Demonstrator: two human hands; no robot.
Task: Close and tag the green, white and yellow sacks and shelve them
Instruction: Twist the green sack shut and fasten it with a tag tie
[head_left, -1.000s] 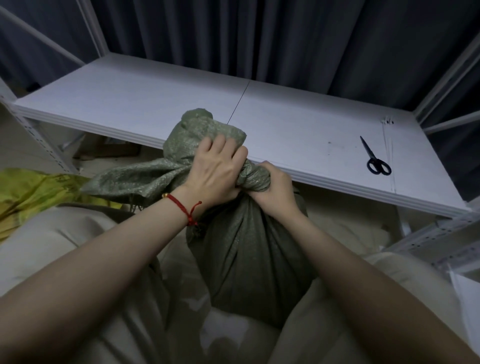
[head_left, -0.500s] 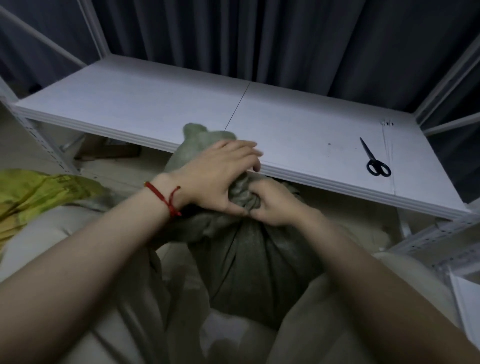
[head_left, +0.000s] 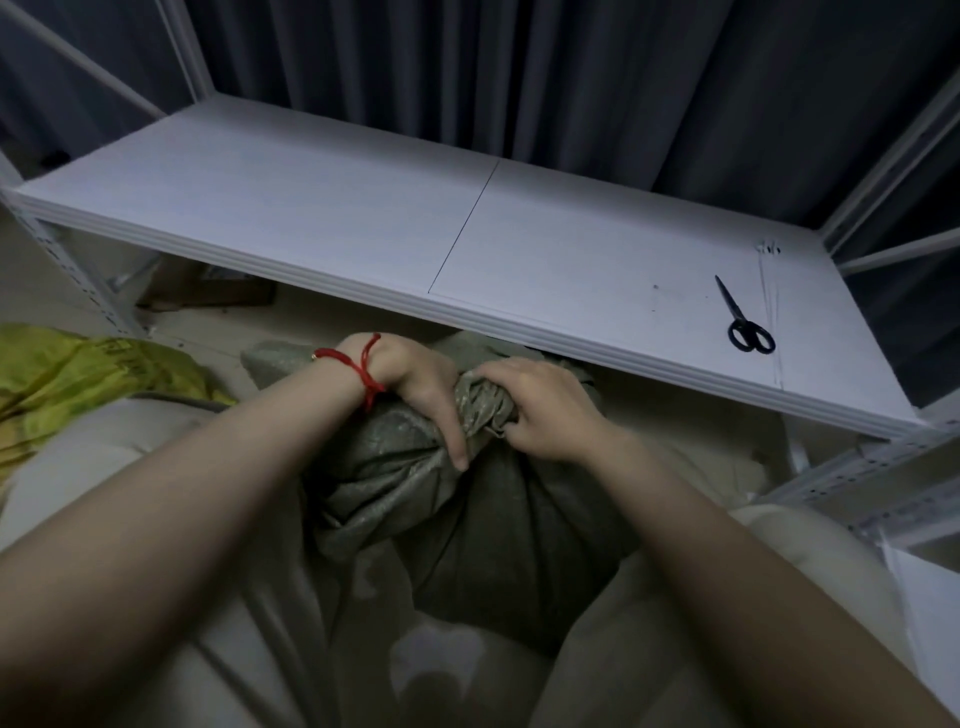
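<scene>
Gripping green sack (head_left: 493, 535), seemingly its neck, are left hand (head_left: 415, 387) and right hand (head_left: 545, 410).

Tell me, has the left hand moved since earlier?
Yes. The left hand dropped toward the person: earlier it overlapped the front edge of the shelf, now it lies below it, gripping the green sack.
</scene>
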